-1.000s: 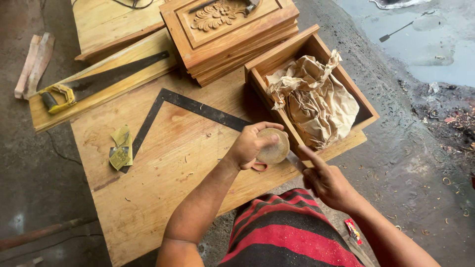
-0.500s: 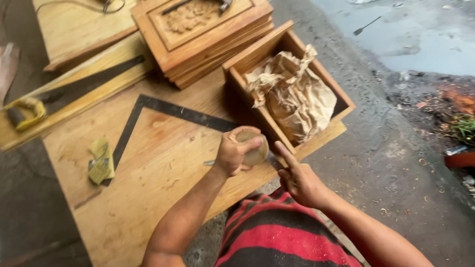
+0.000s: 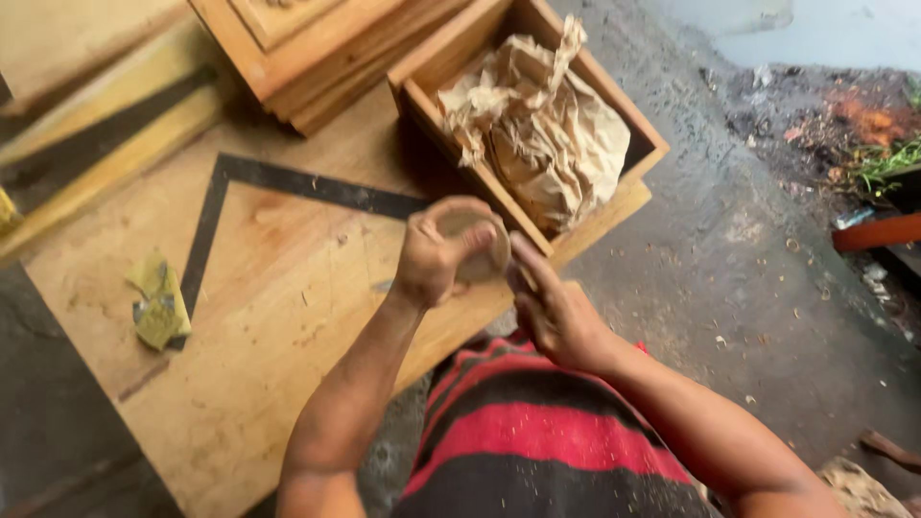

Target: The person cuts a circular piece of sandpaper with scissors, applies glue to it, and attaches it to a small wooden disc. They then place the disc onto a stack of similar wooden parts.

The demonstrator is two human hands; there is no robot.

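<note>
Near the middle of the frame, the left hand [image 3: 436, 254] is curling its fingers and thumb tightly around a small round wooden piece [image 3: 477, 251], pale and disc-like, holding it just above the near edge of the table [image 3: 259, 384]. The right hand [image 3: 556, 312] is sitting just to the right of it, fingers [image 3: 530, 267] stretched out straight and together, their tips touching or almost touching the rim of the round piece; whether something thin is pinched in that hand cannot be told. Directly above the hands, in the upper middle of the frame, an open wooden box [image 3: 614, 110] is resting on the table with crumpled brown paper [image 3: 537, 129] filling it. To its left, at the top of the frame, a stack of carved wooden panels [image 3: 317, 48] is lying flat. A dark metal framing square [image 3: 288, 187] is lying across the table in the left centre, its corner pointing toward the upper left. A crumpled yellowish scrap of sandpaper [image 3: 158, 302] is lying at the left, just outside the square's long arm. At the bottom of the frame, red and black striped cloth [image 3: 547, 441] dusted with sawdust is covering the person's lap.
</note>
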